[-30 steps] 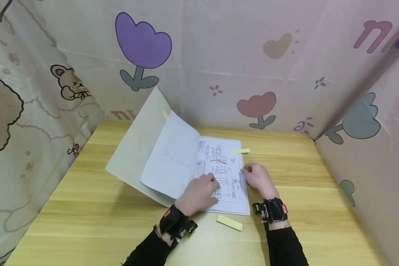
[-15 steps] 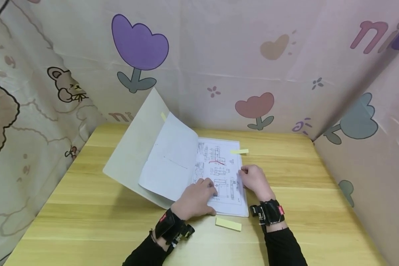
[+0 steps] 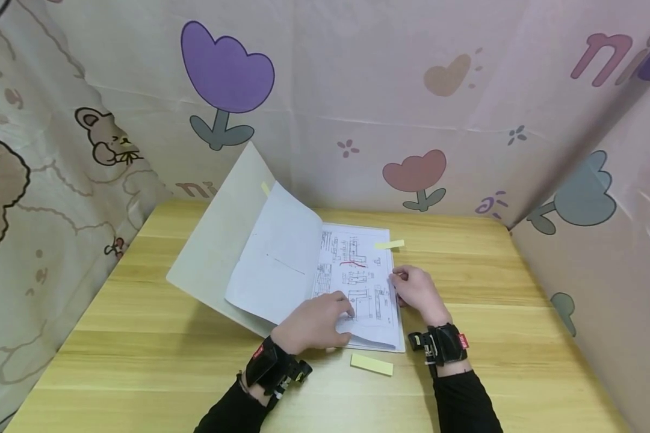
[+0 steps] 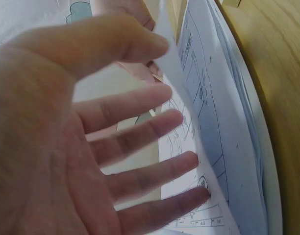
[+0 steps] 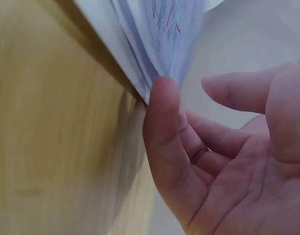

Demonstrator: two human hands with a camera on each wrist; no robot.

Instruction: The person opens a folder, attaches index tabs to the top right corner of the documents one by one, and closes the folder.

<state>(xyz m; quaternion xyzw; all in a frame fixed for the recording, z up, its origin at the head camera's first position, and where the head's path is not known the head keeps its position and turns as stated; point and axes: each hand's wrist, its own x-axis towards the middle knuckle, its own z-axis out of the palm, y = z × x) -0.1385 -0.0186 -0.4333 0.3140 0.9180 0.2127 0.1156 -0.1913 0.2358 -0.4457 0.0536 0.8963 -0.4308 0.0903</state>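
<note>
An open booklet (image 3: 276,252) with a stiff pale cover (image 3: 211,246) lies at mid-table, its cover and a blank-looking sheet tilted up to the left. On the right lies a printed page (image 3: 376,276) of technical drawings with a red pen mark. My left hand (image 3: 311,325) is over the page's lower left; its straight fingertips touch the print, and the page's near edge bows up beside the thumb. My right hand (image 3: 417,291) is at the page's right edge. In the right wrist view its index finger (image 5: 162,127) touches the sheet edges, the thumb standing apart.
A yellow sticky tab (image 3: 390,245) juts from the page's upper right edge, and another yellow tab (image 3: 266,189) shows at the raised cover. A loose yellow strip (image 3: 372,365) lies on the wooden table (image 3: 124,361) in front. A patterned cloth (image 3: 325,72) hangs behind.
My left hand has shifted slightly left and toward the near edge. The page's near edge has lifted and bowed up. My right hand stays at the right edge.
</note>
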